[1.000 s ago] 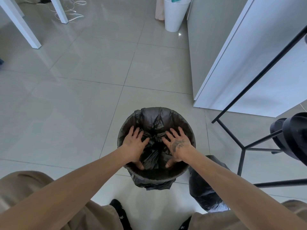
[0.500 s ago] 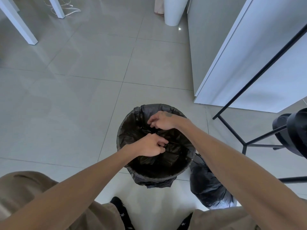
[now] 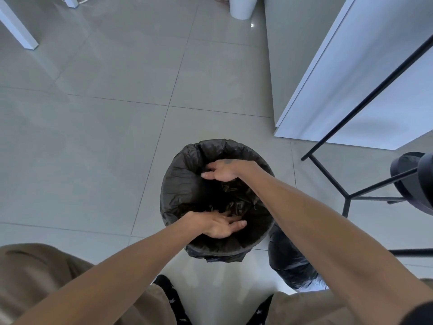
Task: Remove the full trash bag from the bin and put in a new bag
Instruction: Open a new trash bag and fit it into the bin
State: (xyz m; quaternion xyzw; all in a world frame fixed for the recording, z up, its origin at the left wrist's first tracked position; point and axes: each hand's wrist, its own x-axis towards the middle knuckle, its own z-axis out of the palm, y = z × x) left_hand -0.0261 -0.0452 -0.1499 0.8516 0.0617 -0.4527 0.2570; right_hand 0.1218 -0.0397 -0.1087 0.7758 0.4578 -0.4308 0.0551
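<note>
A round bin (image 3: 218, 253) stands on the tiled floor, lined with a new black bag (image 3: 180, 181) whose edge is folded over the rim. My left hand (image 3: 220, 225) lies inside the bin at the near side, fingers spread flat against the liner. Inside the far part of the bin is my right hand (image 3: 222, 171), palm down with loosely curled fingers against the liner. The full tied black trash bag (image 3: 290, 263) sits on the floor right of the bin, partly hidden by my right forearm.
A black metal frame (image 3: 351, 195) with a dark stool seat (image 3: 412, 181) stands to the right. A white cabinet (image 3: 375, 90) is at the upper right, a white bin (image 3: 241, 8) at the top, and a white table leg (image 3: 18, 31) at the upper left.
My hands, pinching the liner half a second ago, have spread and moved apart: the left to the near wall, the right to the far wall. The liner's inside looks more opened out.
</note>
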